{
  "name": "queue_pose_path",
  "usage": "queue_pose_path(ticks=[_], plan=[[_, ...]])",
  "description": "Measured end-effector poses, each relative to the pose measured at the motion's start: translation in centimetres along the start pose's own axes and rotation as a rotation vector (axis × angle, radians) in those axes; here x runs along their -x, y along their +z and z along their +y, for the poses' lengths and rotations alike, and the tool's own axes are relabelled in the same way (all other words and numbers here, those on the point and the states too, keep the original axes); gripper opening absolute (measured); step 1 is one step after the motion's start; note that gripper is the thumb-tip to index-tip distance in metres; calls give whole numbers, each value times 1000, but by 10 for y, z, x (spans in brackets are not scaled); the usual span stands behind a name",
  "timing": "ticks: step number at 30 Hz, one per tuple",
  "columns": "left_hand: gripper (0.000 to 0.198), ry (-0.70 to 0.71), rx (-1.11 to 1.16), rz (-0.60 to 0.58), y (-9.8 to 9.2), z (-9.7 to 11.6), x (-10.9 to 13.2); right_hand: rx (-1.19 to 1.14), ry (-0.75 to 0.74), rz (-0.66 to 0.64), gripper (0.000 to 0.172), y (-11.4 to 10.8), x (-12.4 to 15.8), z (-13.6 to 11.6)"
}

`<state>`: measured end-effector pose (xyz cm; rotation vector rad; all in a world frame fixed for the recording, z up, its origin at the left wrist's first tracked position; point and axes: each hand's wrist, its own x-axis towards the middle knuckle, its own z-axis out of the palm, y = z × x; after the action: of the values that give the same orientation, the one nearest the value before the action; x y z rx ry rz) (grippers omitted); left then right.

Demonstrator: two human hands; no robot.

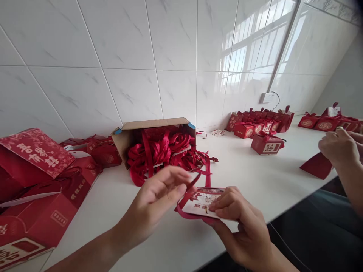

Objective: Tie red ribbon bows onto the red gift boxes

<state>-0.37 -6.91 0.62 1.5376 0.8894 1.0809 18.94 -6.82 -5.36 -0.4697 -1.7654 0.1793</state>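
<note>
My right hand [244, 223] grips a small red gift box with a printed white card face [198, 202]; the fingers lie over the card and the thumb is underneath. A red ribbon [188, 214] loops around the box's left end. Its upper end is pinched between the thumb and fingers of my left hand [159, 202], just left of the box. Behind both hands, an open cardboard carton [120, 145] lies on its side, with a tangle of red ribbons [161, 151] spilling out of it.
Red gift boxes [70, 196] are heaped at the left. A finished-looking red box [266, 145] stands right of centre, before a row of similar boxes [255, 126] along the tiled wall. At the right edge, another person's hands [340, 147] hold a dark red piece [317, 166] over the white table [227, 166].
</note>
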Motion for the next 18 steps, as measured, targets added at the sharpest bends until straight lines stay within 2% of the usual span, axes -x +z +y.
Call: queue_pose_path(ticks=[3, 7, 9, 18], plan=[[22, 11, -222, -99, 6, 6, 10, 16, -33, -15, 22, -1, -2, -2], [19, 105, -430, 4, 15, 5, 15, 16, -47, -30, 24, -1, 0, -3], [15, 133, -457, 2, 16, 2, 13, 17, -50, -34, 25, 0, 1, -3], [19, 259, -566, 1, 15, -3, 9, 13, -24, -28, 24, -2, 2, -4]])
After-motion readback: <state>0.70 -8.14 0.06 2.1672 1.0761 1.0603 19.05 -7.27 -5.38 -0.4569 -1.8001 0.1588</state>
